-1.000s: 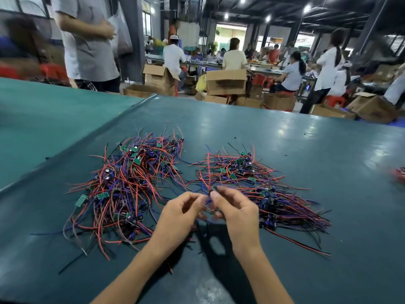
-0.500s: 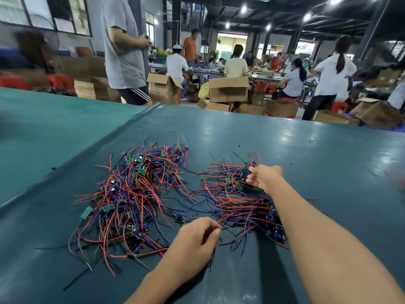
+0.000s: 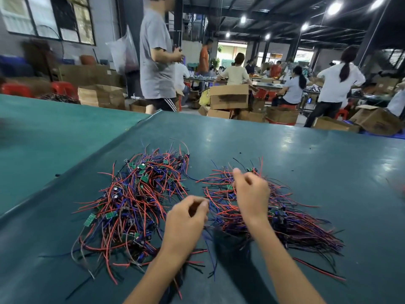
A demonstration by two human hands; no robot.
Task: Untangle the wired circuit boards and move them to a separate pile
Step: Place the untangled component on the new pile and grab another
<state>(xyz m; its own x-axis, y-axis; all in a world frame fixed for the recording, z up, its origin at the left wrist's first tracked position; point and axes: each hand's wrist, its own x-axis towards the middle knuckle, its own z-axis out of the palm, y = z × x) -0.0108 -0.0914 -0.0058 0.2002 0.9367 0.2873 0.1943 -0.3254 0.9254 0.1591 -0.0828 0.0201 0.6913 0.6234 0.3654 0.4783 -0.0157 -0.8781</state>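
Note:
Two heaps of red, blue and black wires with small green circuit boards lie on the dark green table [image 3: 285,150]. The left pile [image 3: 135,200] is the larger and more tangled. In the right pile [image 3: 291,218] the wires lie more in line. My left hand [image 3: 186,220] hovers between the piles, thumb and forefinger pinched together on what looks like a thin blue wire that trails down, blurred. My right hand [image 3: 249,194] is above the near-left part of the right pile, its fingers loosely curled and holding nothing.
A lighter green table [image 3: 54,132] adjoins on the left along a raised seam. Past the far edge a person in a grey shirt [image 3: 156,62] walks by. Cardboard boxes [image 3: 229,96] and seated workers fill the room behind.
My right hand has pulled back from the far side of the right pile toward me. My left hand has lifted slightly. The person in grey has walked further right.

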